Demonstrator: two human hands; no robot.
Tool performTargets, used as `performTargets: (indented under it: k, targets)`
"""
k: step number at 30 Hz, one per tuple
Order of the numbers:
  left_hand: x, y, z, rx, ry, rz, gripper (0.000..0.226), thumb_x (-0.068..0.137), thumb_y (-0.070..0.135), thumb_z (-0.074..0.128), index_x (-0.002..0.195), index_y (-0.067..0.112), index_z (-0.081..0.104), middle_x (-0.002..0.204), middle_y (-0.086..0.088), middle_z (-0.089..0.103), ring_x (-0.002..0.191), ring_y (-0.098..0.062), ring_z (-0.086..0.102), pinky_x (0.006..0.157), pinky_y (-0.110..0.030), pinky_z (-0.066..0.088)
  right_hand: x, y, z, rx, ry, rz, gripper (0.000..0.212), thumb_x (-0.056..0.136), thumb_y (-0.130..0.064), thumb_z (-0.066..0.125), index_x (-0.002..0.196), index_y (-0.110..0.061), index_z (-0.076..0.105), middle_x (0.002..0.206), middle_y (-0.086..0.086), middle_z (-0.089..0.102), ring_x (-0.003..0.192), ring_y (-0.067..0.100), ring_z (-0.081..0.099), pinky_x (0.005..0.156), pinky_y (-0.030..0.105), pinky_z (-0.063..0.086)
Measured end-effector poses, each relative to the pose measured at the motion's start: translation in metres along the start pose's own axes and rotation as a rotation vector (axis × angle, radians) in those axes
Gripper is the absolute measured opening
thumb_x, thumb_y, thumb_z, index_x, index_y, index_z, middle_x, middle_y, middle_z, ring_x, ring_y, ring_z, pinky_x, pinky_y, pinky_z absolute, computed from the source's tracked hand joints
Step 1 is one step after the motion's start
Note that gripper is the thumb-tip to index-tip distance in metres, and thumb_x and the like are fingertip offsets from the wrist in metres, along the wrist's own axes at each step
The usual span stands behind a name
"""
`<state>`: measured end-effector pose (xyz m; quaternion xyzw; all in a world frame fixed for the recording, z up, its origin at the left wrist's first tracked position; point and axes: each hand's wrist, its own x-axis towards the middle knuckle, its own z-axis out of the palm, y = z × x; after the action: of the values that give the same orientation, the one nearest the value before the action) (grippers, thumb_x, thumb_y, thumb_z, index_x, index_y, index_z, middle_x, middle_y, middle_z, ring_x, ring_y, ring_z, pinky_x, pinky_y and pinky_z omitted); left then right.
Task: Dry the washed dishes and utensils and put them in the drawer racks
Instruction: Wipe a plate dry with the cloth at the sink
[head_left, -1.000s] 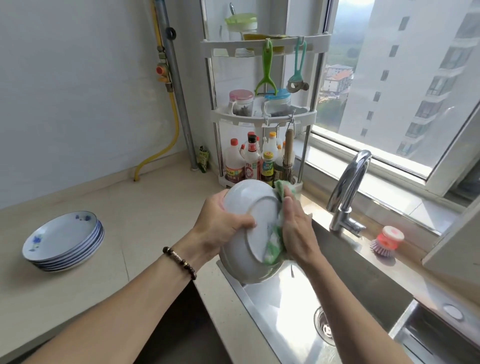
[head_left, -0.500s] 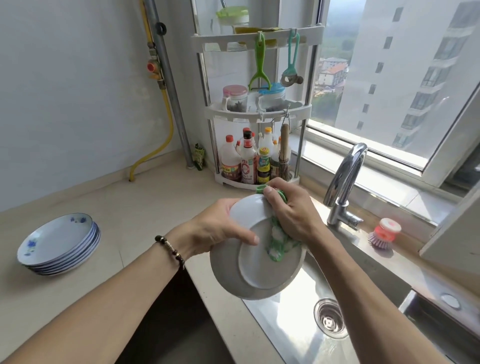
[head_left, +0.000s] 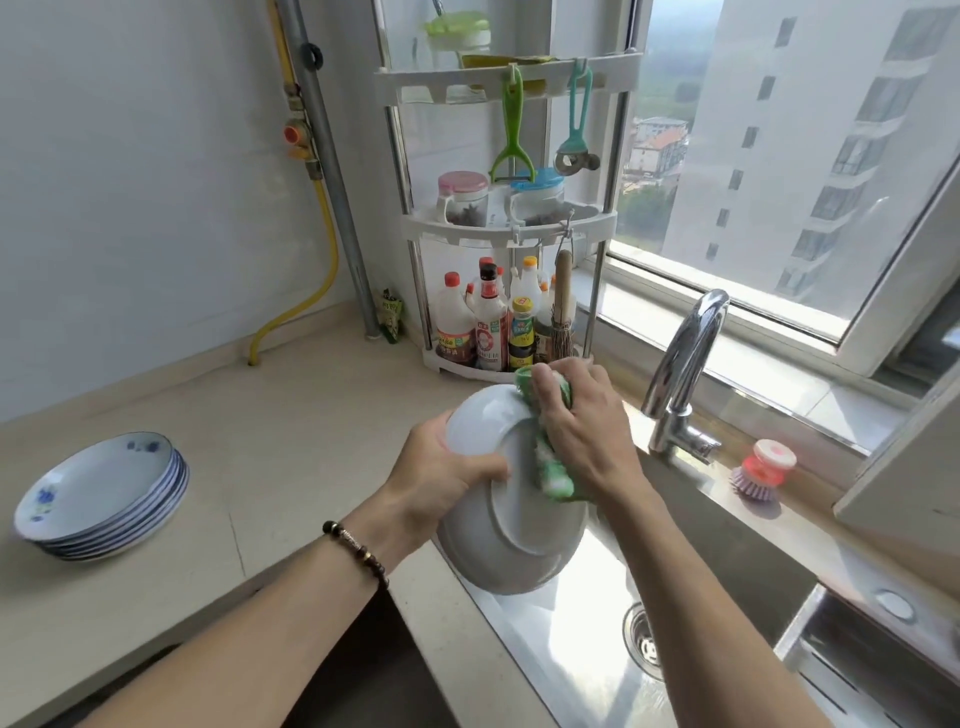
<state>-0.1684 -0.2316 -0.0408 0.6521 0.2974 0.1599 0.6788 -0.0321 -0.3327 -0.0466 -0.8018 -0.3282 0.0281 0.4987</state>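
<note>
A white plate is held on edge over the left rim of the sink, its underside facing me. My left hand grips its left rim, thumb across the back. My right hand presses a green and white cloth against the plate's upper right edge. A stack of several blue-patterned white plates rests on the counter at the far left.
A steel sink with a drain lies below the plate, a chrome tap behind it. A corner rack holds bottles, jars and hanging peelers. A pink dish brush sits on the sill ledge. The beige counter spreads left.
My right hand slid the cloth from the plate's right side up to its top edge. The plate tipped slightly and stayed in my left hand.
</note>
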Motion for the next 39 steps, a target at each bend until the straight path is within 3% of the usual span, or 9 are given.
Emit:
performTargets:
  k: [3, 7, 12, 16, 21, 24, 28, 34, 39]
  targets:
    - [-0.001, -0.004, 0.005, -0.01, 0.019, 0.005, 0.07, 0.043, 0.016, 0.084, 0.111, 0.01, 0.07, 0.102, -0.012, 0.076, 0.097, -0.034, 0.072, 0.083, -0.049, 0.061, 0.002, 0.01, 0.009, 0.091, 0.182, 0.12, 0.057, 0.097, -0.056, 0.02, 0.13, -0.022, 0.052, 0.118, 0.009, 0.051, 0.112, 0.023, 0.045, 0.096, 0.041, 0.036]
    - [-0.001, -0.003, 0.011, -0.008, 0.089, 0.022, 0.063, 0.046, 0.015, 0.084, 0.108, 0.01, 0.071, 0.099, -0.011, 0.076, 0.093, -0.031, 0.073, 0.075, -0.041, 0.062, -0.022, 0.011, 0.028, 0.015, 0.361, -0.029, 0.038, 0.098, -0.039, 0.042, 0.126, -0.018, 0.055, 0.125, 0.01, 0.052, 0.115, 0.029, 0.053, 0.094, 0.047, 0.045]
    - [0.002, 0.001, 0.007, -0.041, 0.152, 0.043, 0.047, 0.063, 0.003, 0.089, 0.105, 0.012, 0.07, 0.099, -0.009, 0.076, 0.092, -0.027, 0.073, 0.077, -0.043, 0.062, -0.039, 0.022, 0.04, 0.094, 0.016, -0.181, 0.047, 0.101, -0.054, 0.027, 0.143, -0.044, 0.046, 0.165, -0.008, 0.019, 0.152, 0.008, 0.014, 0.124, 0.041, 0.011]
    - [0.003, 0.006, 0.008, 0.015, 0.168, 0.103, 0.042, 0.07, -0.003, 0.083, 0.1, 0.021, 0.065, 0.1, -0.003, 0.072, 0.091, -0.019, 0.069, 0.069, -0.032, 0.058, -0.033, 0.033, 0.03, 0.145, -0.025, 0.112, 0.054, 0.095, -0.062, 0.014, 0.148, -0.052, 0.019, 0.168, -0.006, 0.008, 0.151, 0.006, 0.005, 0.126, 0.047, 0.005]
    - [0.007, 0.01, 0.009, 0.027, 0.175, 0.15, 0.04, 0.07, -0.005, 0.081, 0.094, 0.022, 0.064, 0.094, 0.001, 0.072, 0.08, -0.009, 0.068, 0.059, -0.02, 0.055, -0.038, 0.027, 0.042, 0.093, -0.134, -0.067, 0.071, 0.087, -0.079, -0.004, 0.152, -0.05, -0.007, 0.163, -0.018, -0.022, 0.147, -0.003, -0.025, 0.115, 0.023, -0.026]
    - [0.001, 0.012, 0.004, 0.036, 0.13, 0.187, 0.041, 0.068, -0.004, 0.083, 0.097, 0.021, 0.067, 0.091, 0.005, 0.073, 0.082, -0.01, 0.07, 0.064, -0.024, 0.057, -0.028, 0.049, 0.034, 0.298, -0.028, 0.119, 0.054, 0.094, -0.067, 0.024, 0.147, -0.062, 0.018, 0.164, -0.014, 0.02, 0.151, 0.013, 0.02, 0.125, 0.054, 0.007]
    - [-0.005, 0.008, -0.001, -0.042, 0.084, 0.182, 0.059, 0.053, 0.012, 0.087, 0.109, 0.018, 0.068, 0.1, -0.004, 0.076, 0.096, -0.025, 0.072, 0.077, -0.042, 0.062, -0.017, 0.044, 0.019, 0.554, 0.066, 0.191, 0.046, 0.078, -0.063, 0.064, 0.121, -0.047, 0.062, 0.127, -0.003, 0.061, 0.114, 0.02, 0.063, 0.092, 0.042, 0.057]
    - [0.0, 0.042, -0.023, 0.001, -0.325, 0.012, 0.063, 0.066, 0.026, 0.083, 0.124, 0.011, 0.066, 0.113, -0.017, 0.073, 0.1, -0.034, 0.072, 0.08, -0.04, 0.061, -0.006, 0.036, -0.009, 0.47, -0.13, 0.01, 0.042, 0.073, -0.055, 0.075, 0.112, -0.041, 0.072, 0.115, -0.011, 0.07, 0.102, 0.01, 0.069, 0.083, 0.031, 0.058]
    - [0.01, 0.044, -0.027, 0.069, -0.314, -0.065, 0.059, 0.061, -0.004, 0.075, 0.119, 0.006, 0.068, 0.109, -0.021, 0.073, 0.094, -0.036, 0.071, 0.081, -0.045, 0.06, -0.004, 0.019, -0.016, 0.286, -0.244, -0.141, 0.074, 0.087, -0.035, 0.076, 0.151, -0.038, 0.038, 0.136, -0.019, 0.055, 0.119, -0.007, 0.056, 0.1, 0.012, 0.045]
